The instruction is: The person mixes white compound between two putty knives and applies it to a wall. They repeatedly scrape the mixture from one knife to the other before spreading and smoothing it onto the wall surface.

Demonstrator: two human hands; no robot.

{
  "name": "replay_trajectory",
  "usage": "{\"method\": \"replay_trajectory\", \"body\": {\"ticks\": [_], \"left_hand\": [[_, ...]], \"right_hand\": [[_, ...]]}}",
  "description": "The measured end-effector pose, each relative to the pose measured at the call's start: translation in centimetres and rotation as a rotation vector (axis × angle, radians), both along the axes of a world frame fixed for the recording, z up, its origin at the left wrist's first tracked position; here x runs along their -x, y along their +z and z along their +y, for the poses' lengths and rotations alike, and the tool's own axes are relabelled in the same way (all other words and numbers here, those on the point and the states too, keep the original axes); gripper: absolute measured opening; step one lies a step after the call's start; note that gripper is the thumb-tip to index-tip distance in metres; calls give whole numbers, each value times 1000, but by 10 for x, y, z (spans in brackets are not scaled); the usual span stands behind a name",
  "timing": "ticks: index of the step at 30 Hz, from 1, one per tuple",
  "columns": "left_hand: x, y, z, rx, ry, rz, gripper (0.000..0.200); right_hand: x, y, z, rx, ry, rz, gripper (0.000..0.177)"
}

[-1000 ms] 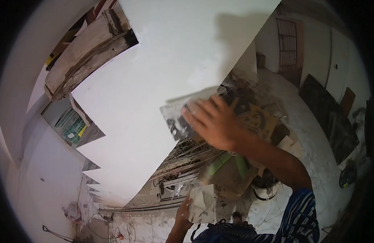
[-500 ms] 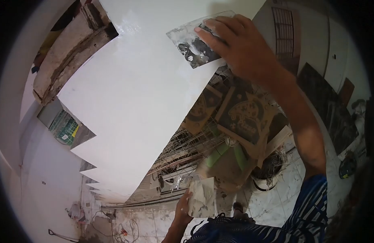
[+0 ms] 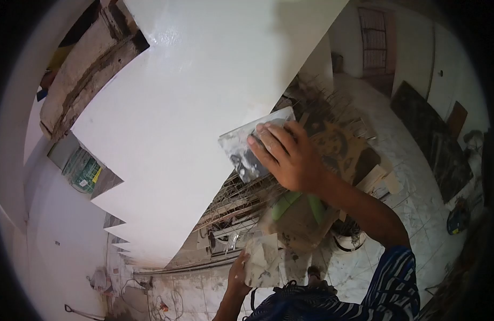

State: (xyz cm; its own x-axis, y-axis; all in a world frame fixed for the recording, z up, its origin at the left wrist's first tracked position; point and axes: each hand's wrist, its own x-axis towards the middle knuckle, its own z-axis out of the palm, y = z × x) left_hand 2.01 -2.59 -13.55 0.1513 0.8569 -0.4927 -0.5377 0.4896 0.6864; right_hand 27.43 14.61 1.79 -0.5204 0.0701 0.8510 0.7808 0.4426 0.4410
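My right hand (image 3: pixel 289 155) is closed round the back of a flat square trowel (image 3: pixel 244 167), its plate smeared with white and dark paste. The trowel lies at the right edge of the smooth white wall surface (image 3: pixel 166 134); whether it touches cannot be made out. Low in the middle, my left hand (image 3: pixel 239 275) grips a pale board (image 3: pixel 262 262) by its left side. Whitish paste covers part of that board.
Below the wall edge are cardboard pieces (image 3: pixel 332 144), wire mesh and a bucket (image 3: pixel 348 242) on the tiled floor. A dark panel (image 3: pixel 431 142) leans at the right. Cables (image 3: pixel 174 305) and a long-handled tool (image 3: pixel 81 312) lie at lower left.
My right hand and the trowel have moved down along the white surface's right edge. The board in my left hand has shifted slightly left.
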Motion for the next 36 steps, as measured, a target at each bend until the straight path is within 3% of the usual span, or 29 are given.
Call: {"method": "replay_trajectory", "body": {"ticks": [4, 6, 8, 11, 17, 20, 28, 32, 34, 36], "left_hand": [[-2, 3, -4, -47, 25, 15, 49], [-2, 1, -5, -47, 19, 10, 49], [1, -5, -6, -38, -10, -2, 50], [7, -15, -3, -30, -55, -29, 53], [3, -12, 0, -63, -29, -4, 50], [-3, -7, 3, -48, -7, 44, 49], [-4, -6, 0, -111, -129, -75, 50], [-2, -5, -8, -39, -140, -64, 50], [-3, -9, -14, -34, -164, -41, 50], [-11, -11, -20, -23, -147, 22, 51]], "right_hand": [[-27, 49, -14, 53, -85, 205, 55], [-52, 90, -11, 46, -383, 384, 59], [-87, 123, 9, -188, -340, 415, 57], [-91, 160, -9, -252, -276, 282, 48], [-102, 152, 28, -311, -254, 23, 62], [-104, 128, 48, -342, -252, 32, 53], [-81, 38, 20, -154, -221, 52, 53], [-88, 78, -15, -101, -310, 118, 60], [-102, 117, -16, -254, -379, 272, 57], [-116, 151, -7, -208, -421, 466, 53]]}}
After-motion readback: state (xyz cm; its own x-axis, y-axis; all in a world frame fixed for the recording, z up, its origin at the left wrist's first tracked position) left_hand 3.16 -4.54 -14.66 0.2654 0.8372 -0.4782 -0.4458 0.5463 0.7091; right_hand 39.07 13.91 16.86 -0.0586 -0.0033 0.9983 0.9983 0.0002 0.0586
